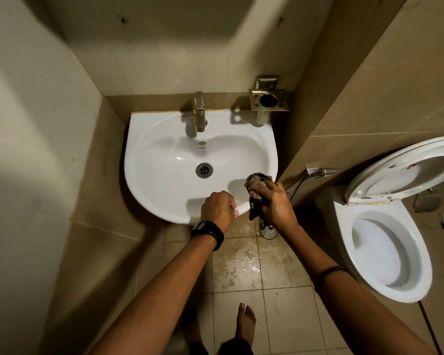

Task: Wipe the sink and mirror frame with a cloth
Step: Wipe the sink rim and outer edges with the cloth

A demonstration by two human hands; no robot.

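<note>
My right hand [274, 204] grips the soft, limp cloth [257, 181] wadded, probably best for wiping; my left hand [215, 208] clasps the slick sink [162, 198] rim.

My only camera rides on my head, looking forward and steeply down, so the sink [164, 190] lies almost straight below it, back edge with the tap [200, 111] uppermost. It is near enough that my forearms enter from the bottom edge and reach my left hand [217, 207] and right hand [274, 203] at the sink's front rim, while the wide lens also takes in the toilet [342, 226] at right and my foot [245, 320] below
</note>
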